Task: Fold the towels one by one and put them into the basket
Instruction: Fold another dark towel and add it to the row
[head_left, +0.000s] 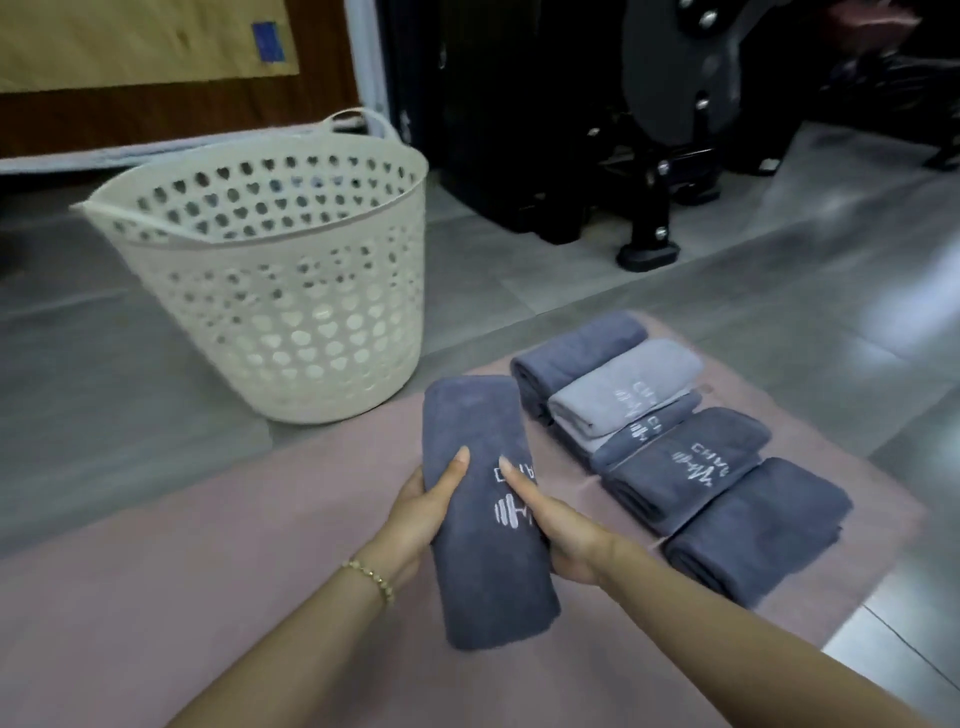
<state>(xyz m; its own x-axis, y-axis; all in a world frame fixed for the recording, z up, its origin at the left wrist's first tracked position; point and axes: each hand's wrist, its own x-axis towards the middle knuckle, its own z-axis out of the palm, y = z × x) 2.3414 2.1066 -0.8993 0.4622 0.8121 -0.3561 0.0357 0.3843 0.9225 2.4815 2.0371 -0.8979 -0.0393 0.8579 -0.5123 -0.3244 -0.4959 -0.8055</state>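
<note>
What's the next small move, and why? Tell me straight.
Probably carry the towel forward and to the left, then lower it into the basket. The left hand and right hand grip it, it looks fully folded, and the basket stands open just beyond.

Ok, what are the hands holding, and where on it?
One folded dark grey towel, gripped around mid-length: left hand on its left long edge, right hand on its right.
</note>
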